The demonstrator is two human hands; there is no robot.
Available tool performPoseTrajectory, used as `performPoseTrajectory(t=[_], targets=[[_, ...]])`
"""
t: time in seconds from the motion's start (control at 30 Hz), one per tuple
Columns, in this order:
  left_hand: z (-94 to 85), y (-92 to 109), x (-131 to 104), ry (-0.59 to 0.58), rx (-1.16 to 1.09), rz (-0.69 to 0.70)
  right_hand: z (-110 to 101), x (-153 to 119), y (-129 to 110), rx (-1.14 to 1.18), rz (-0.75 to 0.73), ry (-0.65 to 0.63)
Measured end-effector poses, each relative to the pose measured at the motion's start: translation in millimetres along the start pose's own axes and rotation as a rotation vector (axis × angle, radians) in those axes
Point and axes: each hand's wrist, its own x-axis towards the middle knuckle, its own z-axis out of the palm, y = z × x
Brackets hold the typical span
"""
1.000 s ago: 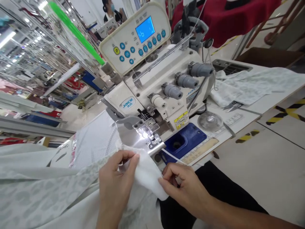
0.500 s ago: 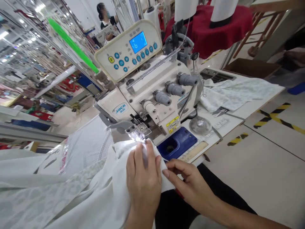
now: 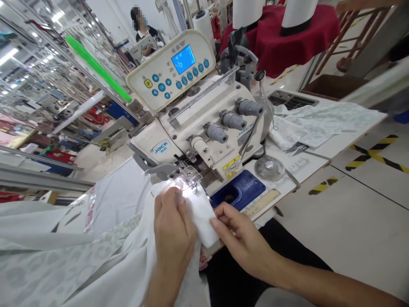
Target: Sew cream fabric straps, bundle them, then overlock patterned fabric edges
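White fabric (image 3: 202, 217) lies under the lit presser foot (image 3: 193, 186) of a white overlock sewing machine (image 3: 204, 123). My left hand (image 3: 174, 228) is on the fabric just in front and left of the foot, fingers bent and thumb drawn in, gripping a fold; its fingertips are partly hidden. At the fabric's right edge my right hand (image 3: 238, 238) pinches the cloth between thumb and fingers. The rest of the cloth, pale with a grey-green spotted print (image 3: 96, 256), spreads over the table to the left.
Thread snips (image 3: 298, 147) and more printed cloth (image 3: 326, 121) lie on the right of the table. A clear round dish (image 3: 269, 167) stands by the blue machine plate (image 3: 238, 189). Behind are thread cones (image 3: 246, 13) above red cloth (image 3: 277, 47), and a person (image 3: 145, 32) at another machine.
My left hand has slid left and its stretched fingers have bent in, uncovering the fabric by the foot. My right hand has shifted slightly left and up, still pinching the edge.
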Motion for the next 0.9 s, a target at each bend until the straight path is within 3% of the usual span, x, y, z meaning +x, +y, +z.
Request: performPoseTrajectory(t=[0.17,0.3,0.47,0.57,0.77,0.83,0.9], targets=[[-14.0,12.0,-20.9,0.050,-0.106,0.268,-3.5,-14.0,5.3,-0.078,-0.099,0.085],[-17.6,27.8,-49.8,0.003,-0.115,0.293,-7.6,-23.6,6.3,-0.088,-0.209,0.017],[-18.2,31.8,-52.1,0.051,-0.057,0.272,-5.5,-27.1,4.0,0.003,-0.169,0.025],[-18.2,33.1,-52.0,0.089,0.013,0.347,-4.5,-26.1,2.5,0.080,-0.137,0.035],[-12.4,31.4,-70.3,0.065,0.118,0.501,-5.5,-9.0,2.8,0.445,0.230,-0.069],[-9.6,25.4,-69.4,0.001,0.068,0.486,-4.2,-11.3,3.0,0.358,0.210,-0.067],[-7.6,16.2,-62.6,-0.062,0.027,0.481,-1.8,-19.5,2.4,0.158,0.099,-0.043]])
